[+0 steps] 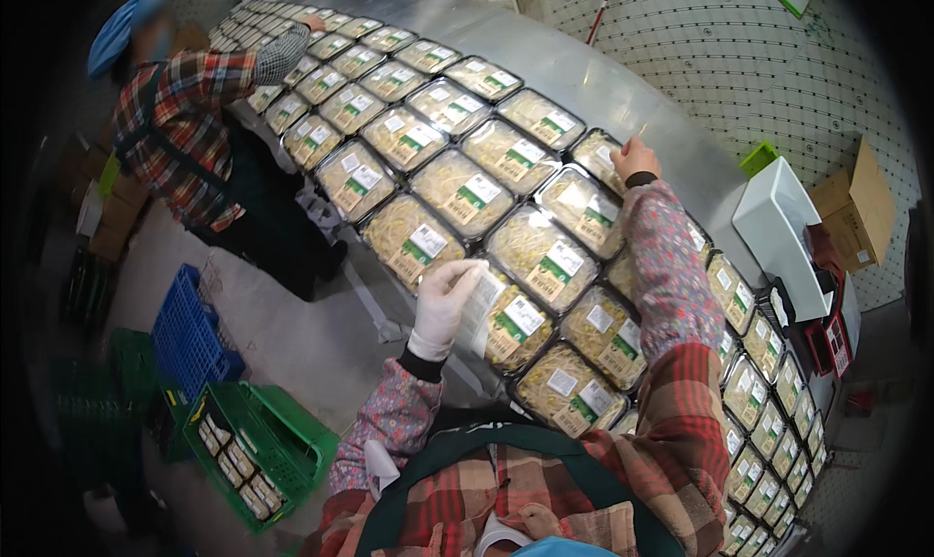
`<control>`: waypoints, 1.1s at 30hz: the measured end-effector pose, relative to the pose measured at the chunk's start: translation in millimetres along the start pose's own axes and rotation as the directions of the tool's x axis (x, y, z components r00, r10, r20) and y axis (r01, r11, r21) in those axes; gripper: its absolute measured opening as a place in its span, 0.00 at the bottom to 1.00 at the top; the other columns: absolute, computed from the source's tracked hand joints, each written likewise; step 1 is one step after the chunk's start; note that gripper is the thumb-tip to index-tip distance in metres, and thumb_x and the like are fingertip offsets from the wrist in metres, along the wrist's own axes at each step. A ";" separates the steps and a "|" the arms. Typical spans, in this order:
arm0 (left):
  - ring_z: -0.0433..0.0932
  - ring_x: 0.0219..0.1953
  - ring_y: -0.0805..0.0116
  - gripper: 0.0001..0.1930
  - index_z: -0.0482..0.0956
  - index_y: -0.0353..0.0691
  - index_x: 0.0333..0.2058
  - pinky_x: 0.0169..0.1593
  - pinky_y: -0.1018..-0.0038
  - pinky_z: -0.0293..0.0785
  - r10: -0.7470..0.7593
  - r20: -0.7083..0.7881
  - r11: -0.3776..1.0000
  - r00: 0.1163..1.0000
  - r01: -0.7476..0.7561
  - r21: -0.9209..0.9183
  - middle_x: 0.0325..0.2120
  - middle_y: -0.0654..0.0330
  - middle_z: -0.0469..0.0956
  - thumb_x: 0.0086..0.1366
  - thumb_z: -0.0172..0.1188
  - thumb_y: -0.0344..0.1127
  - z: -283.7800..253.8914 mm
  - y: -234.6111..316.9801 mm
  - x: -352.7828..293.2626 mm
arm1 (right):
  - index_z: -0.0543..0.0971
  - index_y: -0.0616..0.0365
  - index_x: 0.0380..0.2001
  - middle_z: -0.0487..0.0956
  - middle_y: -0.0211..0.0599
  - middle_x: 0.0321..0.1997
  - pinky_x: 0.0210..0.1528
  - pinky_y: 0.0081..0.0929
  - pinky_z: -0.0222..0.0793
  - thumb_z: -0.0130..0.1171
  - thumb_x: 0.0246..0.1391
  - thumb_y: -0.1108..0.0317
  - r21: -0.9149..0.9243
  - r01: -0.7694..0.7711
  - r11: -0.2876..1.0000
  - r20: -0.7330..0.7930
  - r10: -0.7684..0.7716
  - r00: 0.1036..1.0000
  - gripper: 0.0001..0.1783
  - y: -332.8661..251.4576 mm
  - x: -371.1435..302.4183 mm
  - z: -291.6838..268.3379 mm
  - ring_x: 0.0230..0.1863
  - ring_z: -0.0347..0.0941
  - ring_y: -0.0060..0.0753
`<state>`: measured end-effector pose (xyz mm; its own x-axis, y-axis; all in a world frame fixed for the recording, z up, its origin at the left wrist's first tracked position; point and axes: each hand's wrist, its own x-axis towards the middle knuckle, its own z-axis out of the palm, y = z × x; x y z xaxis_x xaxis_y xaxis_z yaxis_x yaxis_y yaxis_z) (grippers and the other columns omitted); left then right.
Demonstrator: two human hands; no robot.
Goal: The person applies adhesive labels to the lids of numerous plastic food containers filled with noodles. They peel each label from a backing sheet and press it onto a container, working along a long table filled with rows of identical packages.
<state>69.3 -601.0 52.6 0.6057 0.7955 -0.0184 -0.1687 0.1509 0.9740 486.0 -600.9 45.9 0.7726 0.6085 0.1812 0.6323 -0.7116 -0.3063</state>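
My left hand, in a white glove, pinches a whitish sheet of labels that hangs over the near side of a packed food tray. Stretched out to the far row, my bare right hand is closed over the edge of another film-covered tray. Whatever sits between its fingertips is too small to make out. The black trays hold what looks like pale bean sprouts, and bear green-and-brown labels with white stickers. They stand in close rows around both hands.
A co-worker reaches over the trays at the far left. Green crates with packs inside and a blue crate stand on the floor at left. A white bin and an open cardboard box are at right, beyond the metal table.
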 end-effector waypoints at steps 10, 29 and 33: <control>0.75 0.35 0.74 0.08 0.77 0.33 0.38 0.40 0.78 0.71 0.202 0.129 0.955 0.971 -0.224 0.192 0.31 0.61 0.78 0.60 0.53 0.28 -75.8 -31.4 37.8 | 0.77 0.64 0.34 0.78 0.29 0.26 0.23 0.12 0.66 0.64 0.48 0.67 0.912 -0.316 0.260 0.404 -0.445 0.799 0.13 -193.0 -262.2 -30.6 0.25 0.71 0.13; 0.75 0.33 0.69 0.08 0.77 0.33 0.35 0.39 0.74 0.71 0.132 0.388 0.892 0.912 -0.279 0.354 0.30 0.57 0.78 0.57 0.56 0.28 -125.0 10.2 66.6 | 0.79 0.58 0.30 0.79 0.35 0.26 0.35 0.26 0.69 0.60 0.47 0.59 0.342 -0.106 0.934 0.155 0.055 0.986 0.13 -47.4 -82.4 27.3 0.30 0.74 0.29; 0.75 0.36 0.69 0.09 0.77 0.33 0.37 0.42 0.73 0.70 0.233 0.388 0.824 0.892 -0.393 0.408 0.32 0.56 0.78 0.57 0.56 0.28 -119.2 -6.3 74.7 | 0.78 0.55 0.30 0.76 0.39 0.29 0.38 0.28 0.69 0.63 0.41 0.55 0.104 -0.029 0.994 -0.071 0.037 0.997 0.16 -56.1 -85.5 44.5 0.33 0.73 0.38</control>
<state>22.9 -472.6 18.2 0.8026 0.5169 0.2978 -0.0596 -0.4272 0.9022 382.0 -597.4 5.9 0.7975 0.5556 0.2354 0.6000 -0.6888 -0.4069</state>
